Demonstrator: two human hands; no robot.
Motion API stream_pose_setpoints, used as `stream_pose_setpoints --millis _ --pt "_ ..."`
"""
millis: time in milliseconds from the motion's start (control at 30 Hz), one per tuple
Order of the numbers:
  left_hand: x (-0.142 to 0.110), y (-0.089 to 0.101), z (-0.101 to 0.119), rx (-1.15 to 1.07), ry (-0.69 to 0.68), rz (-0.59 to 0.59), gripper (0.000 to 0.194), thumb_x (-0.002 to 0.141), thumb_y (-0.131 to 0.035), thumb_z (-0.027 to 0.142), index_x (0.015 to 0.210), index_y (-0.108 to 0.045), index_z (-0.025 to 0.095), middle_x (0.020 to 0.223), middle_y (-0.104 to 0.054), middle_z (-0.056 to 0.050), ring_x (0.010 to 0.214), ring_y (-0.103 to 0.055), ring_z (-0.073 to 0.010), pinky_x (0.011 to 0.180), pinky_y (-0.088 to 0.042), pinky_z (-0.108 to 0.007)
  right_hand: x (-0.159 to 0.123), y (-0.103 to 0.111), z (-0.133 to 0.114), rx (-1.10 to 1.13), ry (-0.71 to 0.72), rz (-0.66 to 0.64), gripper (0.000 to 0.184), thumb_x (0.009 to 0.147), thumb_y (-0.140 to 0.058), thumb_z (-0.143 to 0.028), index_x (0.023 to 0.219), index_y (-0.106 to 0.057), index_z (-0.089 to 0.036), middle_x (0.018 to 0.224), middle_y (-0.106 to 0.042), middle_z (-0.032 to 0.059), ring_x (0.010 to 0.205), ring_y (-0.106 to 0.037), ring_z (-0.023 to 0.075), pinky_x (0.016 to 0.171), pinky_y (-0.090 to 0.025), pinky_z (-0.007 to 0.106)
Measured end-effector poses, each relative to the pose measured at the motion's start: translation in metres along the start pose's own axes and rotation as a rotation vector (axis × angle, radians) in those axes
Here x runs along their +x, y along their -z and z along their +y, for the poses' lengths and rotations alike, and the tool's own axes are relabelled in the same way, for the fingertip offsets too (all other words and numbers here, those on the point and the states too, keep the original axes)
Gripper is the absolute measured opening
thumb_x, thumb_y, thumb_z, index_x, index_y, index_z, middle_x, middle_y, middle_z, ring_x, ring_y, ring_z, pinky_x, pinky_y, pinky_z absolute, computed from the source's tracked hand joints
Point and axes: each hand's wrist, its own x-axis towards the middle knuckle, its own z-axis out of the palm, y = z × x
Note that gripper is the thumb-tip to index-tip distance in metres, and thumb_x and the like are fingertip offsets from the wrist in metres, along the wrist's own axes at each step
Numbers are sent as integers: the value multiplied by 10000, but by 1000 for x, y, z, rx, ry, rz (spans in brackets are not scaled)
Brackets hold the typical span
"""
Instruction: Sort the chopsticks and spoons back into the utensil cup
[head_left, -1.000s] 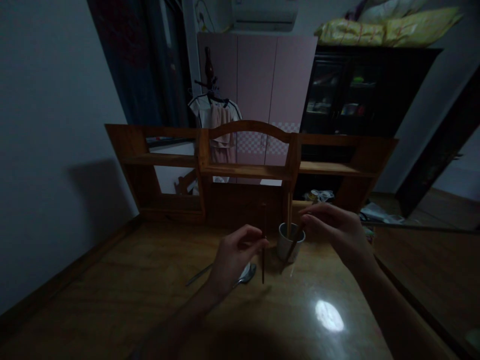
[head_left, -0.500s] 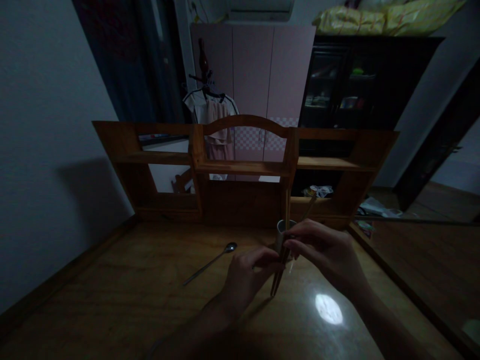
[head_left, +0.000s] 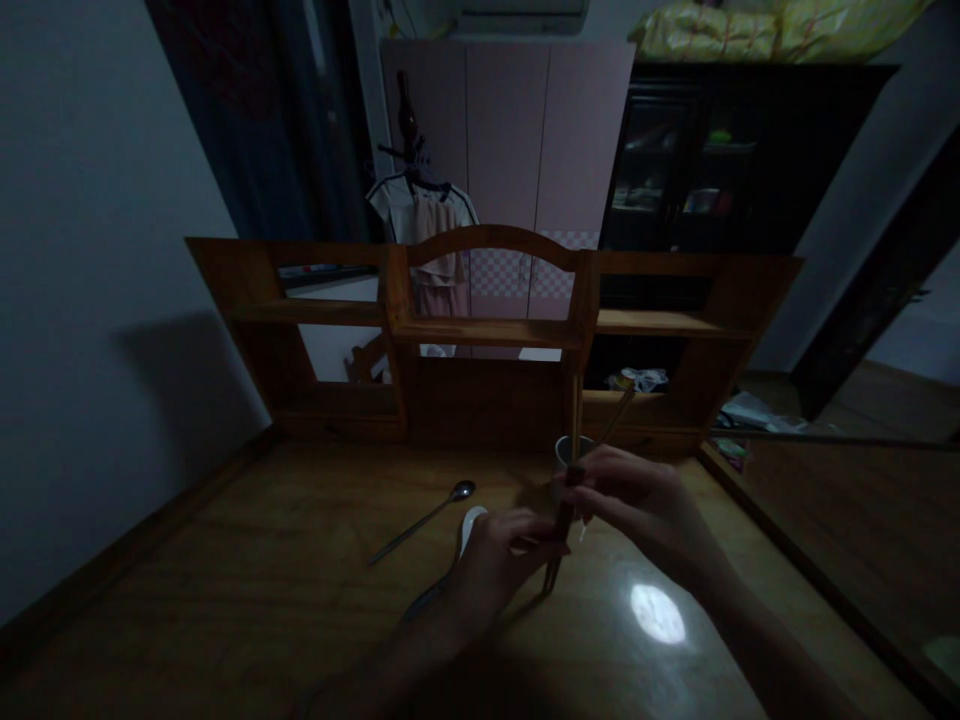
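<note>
Both my hands meet over the wooden desk [head_left: 315,520], gripping a bundle of chopsticks [head_left: 551,575]. My left hand [head_left: 491,560] pinches the lower part, while my right hand [head_left: 637,500] has its fingers closed higher up. The pale ends point up and away; the dark ends hang toward the desk. One thin stick [head_left: 620,412] slants out behind my right hand, and I cannot tell whether it is held or stands in the cup [head_left: 566,450]. That cup is partly hidden by my fingers. A metal spoon [head_left: 463,491] lies left of my hands. A white spoon-like head [head_left: 472,520] shows behind my left hand.
A wooden shelf unit [head_left: 487,332] with several compartments stands along the desk's far edge. A white wall [head_left: 90,300] bounds the left side. On the right is a raised desk edge [head_left: 780,545]. Bright light reflects off the desk [head_left: 658,613].
My left hand has shifted slightly down, and the white spoon-like head and a dark handle now show beside it. Both hands still grip the chopsticks.
</note>
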Motion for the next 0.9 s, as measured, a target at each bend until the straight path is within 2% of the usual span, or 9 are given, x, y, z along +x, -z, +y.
stream_pose_setpoints --millis 200,267,333,400,500,567,633,733,900 --pt "-7 -8 -23 -1 86 -126 151 814 -687 286 897 -759 182 814 -709 -34 728 -628 -146 660 -457 -201 -3 -3 1 -160 -11 -118 192 884 -593 -341 857 -658 -163 761 -621 27 682 -600 139 598 -484 249" --pt "-10 -10 -30 1 105 -173 162 817 -681 302 887 -758 179 814 -706 -36 738 -624 -148 673 -455 -208 -5 6 0 -160 -22 -107 186 885 -588 -345 899 -651 -171 783 -644 32 692 -621 150 606 -499 256" --pt "-14 -11 -36 -16 146 -198 183 797 -697 318 890 -753 171 858 -706 -44 779 -630 -155 691 -463 -212 -7 25 -4 -158 -42 -27 196 865 -612 -368 906 -656 -182 793 -666 39 693 -638 164 607 -508 266" --pt "-17 -11 -40 -6 218 -203 206 774 -713 342 866 -745 160 877 -703 -44 786 -630 -153 681 -464 -210 -7 51 -12 -214 -45 223 211 825 -653 -404 834 -675 -194 755 -674 46 687 -645 182 598 -500 279" --pt "-21 -10 -40 99 282 -222 232 748 -729 388 778 -726 158 776 -688 -14 705 -608 -133 619 -424 -202 -4 90 -25 -381 -38 771 260 808 -652 -457 855 -704 -206 811 -689 85 756 -655 239 599 -479 329" --pt "-22 -9 -36 164 236 -253 229 757 -723 381 734 -717 153 720 -671 -2 680 -593 -121 614 -394 -197 -1 108 -25 -459 -36 944 295 805 -649 -467 891 -714 -192 843 -688 111 799 -654 275 617 -473 367" --pt "-22 -8 -32 201 158 -274 201 795 -687 328 726 -716 141 713 -667 -5 674 -585 -109 626 -380 -194 1 117 -14 -501 -53 959 308 811 -637 -472 929 -711 -197 905 -691 110 851 -650 299 648 -466 388" --pt "-25 -8 -28 253 107 -284 288 872 -559 261 662 -694 119 656 -645 -13 608 -558 -94 601 -366 -196 2 119 18 -467 -86 854 309 847 -577 -491 1005 -684 -248 982 -693 61 890 -641 309 672 -451 388" --pt "-34 -9 -32 79 251 -317 408 933 -384 281 745 -705 114 673 -665 -31 568 -594 -102 596 -420 -194 5 106 67 -435 -152 788 304 807 -623 -502 909 -684 -222 898 -700 72 779 -639 274 588 -420 336"
